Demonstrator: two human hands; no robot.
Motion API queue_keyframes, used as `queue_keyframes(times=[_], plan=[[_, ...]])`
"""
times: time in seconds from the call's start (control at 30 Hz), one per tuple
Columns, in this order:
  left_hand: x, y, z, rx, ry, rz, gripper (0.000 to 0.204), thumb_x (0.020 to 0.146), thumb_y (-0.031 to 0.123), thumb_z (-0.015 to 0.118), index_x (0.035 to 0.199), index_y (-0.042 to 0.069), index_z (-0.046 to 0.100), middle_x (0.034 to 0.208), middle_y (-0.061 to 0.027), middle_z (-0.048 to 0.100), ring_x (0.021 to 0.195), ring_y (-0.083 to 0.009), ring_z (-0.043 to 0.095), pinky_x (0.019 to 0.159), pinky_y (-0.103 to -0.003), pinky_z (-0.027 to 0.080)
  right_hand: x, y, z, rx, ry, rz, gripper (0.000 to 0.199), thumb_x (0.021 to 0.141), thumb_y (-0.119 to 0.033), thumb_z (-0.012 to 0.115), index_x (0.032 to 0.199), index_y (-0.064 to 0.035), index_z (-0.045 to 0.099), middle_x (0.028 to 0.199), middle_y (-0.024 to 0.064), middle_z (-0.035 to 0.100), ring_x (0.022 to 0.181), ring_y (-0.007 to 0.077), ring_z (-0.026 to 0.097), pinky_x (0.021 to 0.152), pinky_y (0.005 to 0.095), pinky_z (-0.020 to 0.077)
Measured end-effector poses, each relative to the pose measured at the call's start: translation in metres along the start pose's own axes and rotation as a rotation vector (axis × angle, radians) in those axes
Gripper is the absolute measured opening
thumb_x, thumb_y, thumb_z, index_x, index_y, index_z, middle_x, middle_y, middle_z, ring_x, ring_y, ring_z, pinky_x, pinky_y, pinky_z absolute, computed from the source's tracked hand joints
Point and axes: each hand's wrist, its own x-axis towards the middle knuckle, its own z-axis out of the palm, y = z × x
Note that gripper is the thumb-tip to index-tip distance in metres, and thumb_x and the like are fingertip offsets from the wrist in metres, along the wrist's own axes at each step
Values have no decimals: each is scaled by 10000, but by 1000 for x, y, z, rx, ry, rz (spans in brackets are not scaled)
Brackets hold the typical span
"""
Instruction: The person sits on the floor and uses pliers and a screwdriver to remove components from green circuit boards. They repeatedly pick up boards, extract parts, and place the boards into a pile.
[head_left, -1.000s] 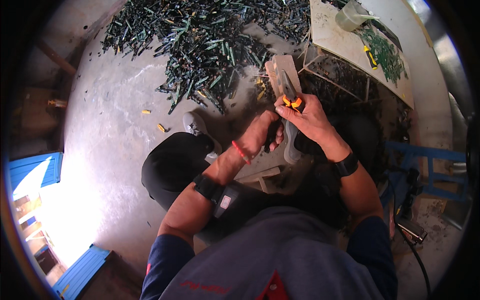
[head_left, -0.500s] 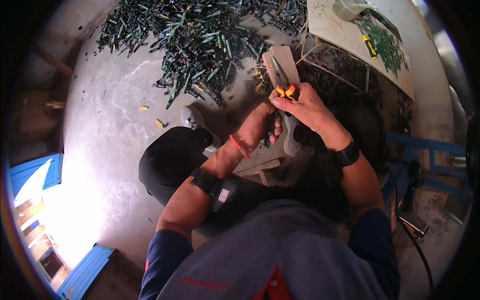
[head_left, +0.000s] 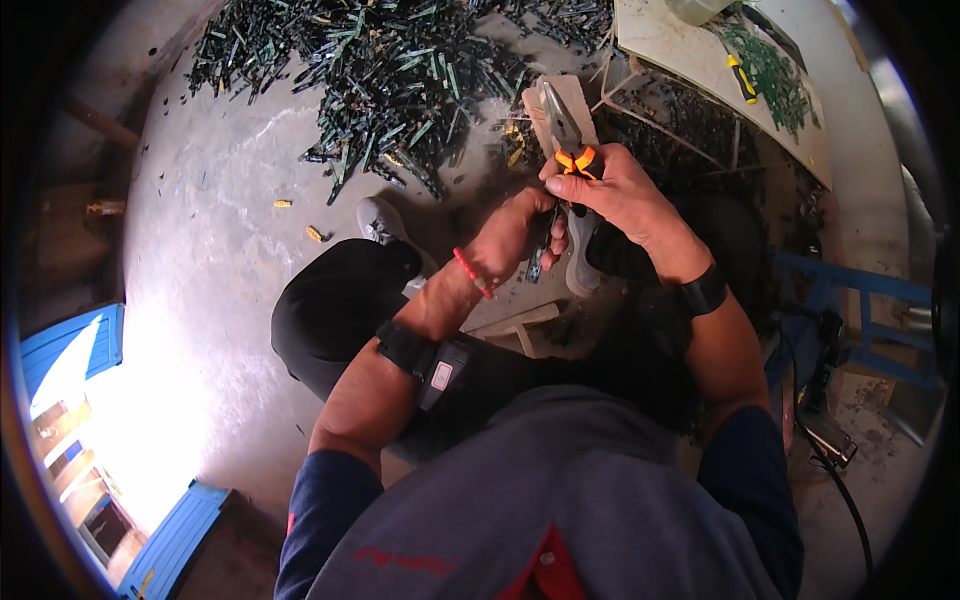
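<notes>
My right hand point(head_left: 632, 205) is closed round a pair of pliers point(head_left: 562, 118) with orange and black handles, its long grey jaws pointing away from me. Just left of it, my left hand point(head_left: 512, 232) is closed on a narrow dark strip point(head_left: 537, 263), whose lower end shows below the fingers. The two hands nearly meet, and their fingertips partly hide where the strip lies against the plier handles. Beyond the hands, a pale brick-like block point(head_left: 583, 102) lies under the plier jaws.
A large heap of dark green and black strips point(head_left: 400, 100) covers the floor ahead. At the far right a pale board point(head_left: 670, 40) bears green strips point(head_left: 770, 85) and a yellow-handled tool point(head_left: 741, 79). Two yellow bits point(head_left: 314, 234) lie left. A blue frame point(head_left: 880, 290) stands right.
The whole view has shifted slightly. My hands keep their grip on the pliers and the strip, the strip's lower end now tilting and showing more.
</notes>
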Motion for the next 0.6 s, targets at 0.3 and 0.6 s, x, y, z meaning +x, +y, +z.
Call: queue_keyframes(times=[0.3, 0.6], plan=[[1, -3, -2, 49, -13, -26, 389, 902, 351, 362, 730, 33, 506, 660, -103, 549, 565, -204, 522, 571, -297, 423, -4, 2, 3, -173, 4, -47, 204, 846, -114, 648, 958, 40, 575, 739, 58, 589, 579, 138, 599, 550, 272, 502], [4, -3, 2, -75, -18, -40, 377, 892, 373, 360, 819, 32, 503, 640, -95, 526, 536, -212, 514, 540, -303, 420, -2, 3, -1, -62, 126, -14, 170, 829, -104, 656, 926, 26, 607, 776, 36, 592, 638, 106, 572, 587, 257, 485]])
